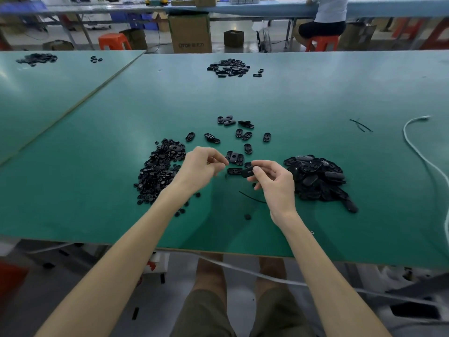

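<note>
Pinching a black oval shell [247, 172] in the right hand [274, 183] over the green table [97, 142], between a pile of small round parts [158, 171] and a heap of oval shells [315, 178]; curling the left hand [200, 166] alongside, perhaps round a tiny part, impossible to tell.

Left forearm [126, 251], right forearm [323, 259] bare; shorts [206, 312] olive-brown, seemingly plain fabric; knees [209, 266] bare.

Green table [97, 166]: heap of small round black parts [158, 171] at left, heap of black oval shells [315, 178] at right, loose oval pieces [243, 135] scattered between. Far side: another dark pile [228, 67]; right edge: white cable [404, 131], thin black strips [360, 125] near it.
</note>
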A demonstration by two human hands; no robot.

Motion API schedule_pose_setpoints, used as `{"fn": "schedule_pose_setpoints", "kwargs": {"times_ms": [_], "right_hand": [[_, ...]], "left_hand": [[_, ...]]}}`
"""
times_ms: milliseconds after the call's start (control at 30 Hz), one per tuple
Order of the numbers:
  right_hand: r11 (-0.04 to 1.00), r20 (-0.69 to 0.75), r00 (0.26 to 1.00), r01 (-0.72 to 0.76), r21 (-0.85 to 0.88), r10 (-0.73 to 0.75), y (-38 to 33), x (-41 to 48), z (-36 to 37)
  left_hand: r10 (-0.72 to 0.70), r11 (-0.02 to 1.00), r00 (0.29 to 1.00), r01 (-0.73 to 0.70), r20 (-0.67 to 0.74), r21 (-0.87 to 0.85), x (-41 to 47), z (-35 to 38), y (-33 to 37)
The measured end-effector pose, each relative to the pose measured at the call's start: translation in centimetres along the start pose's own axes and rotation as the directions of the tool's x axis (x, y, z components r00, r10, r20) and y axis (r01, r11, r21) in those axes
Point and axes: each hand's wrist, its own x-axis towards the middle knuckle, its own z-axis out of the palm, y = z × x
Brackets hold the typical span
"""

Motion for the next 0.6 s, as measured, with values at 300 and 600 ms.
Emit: {"fn": "schedule_pose_setpoints", "kwargs": {"times_ms": [300, 600], "right_hand": [[0.999, -0.005, 1.000, -0.002, 0.041, 0.002, -0.1, 0.1, 0.2], [0.997, -0.013, 1.000, -0.009, 0.072, 0.010, 0.1, 0.3, 0.2]], "left_hand": [[-0.109, 0.862, 0.993, 0.116, 0.044, -0.494, -0.4, 2.5, -0.4], [-0.166, 0.815, 0.986, 0.152, 0.026, -0.560, -0.6, 3.7, -0.6]]}}
